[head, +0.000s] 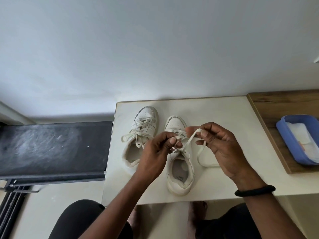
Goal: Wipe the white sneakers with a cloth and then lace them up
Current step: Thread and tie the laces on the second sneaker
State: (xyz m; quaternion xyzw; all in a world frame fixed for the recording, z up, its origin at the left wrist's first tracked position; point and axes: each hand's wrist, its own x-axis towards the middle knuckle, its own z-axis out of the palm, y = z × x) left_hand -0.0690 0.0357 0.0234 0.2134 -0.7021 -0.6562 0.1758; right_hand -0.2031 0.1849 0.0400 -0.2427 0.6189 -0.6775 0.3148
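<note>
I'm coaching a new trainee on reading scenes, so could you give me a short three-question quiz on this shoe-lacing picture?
1. Multiple choice: what do the left hand and right hand both pinch? A) a lace B) a cloth C) a brush
2. True or false: the sneaker being laced and the other sneaker both stand upright on the table.
3. Fill in: the black band sits on the ___ wrist.
Key: 1 A; 2 true; 3 right.
</note>
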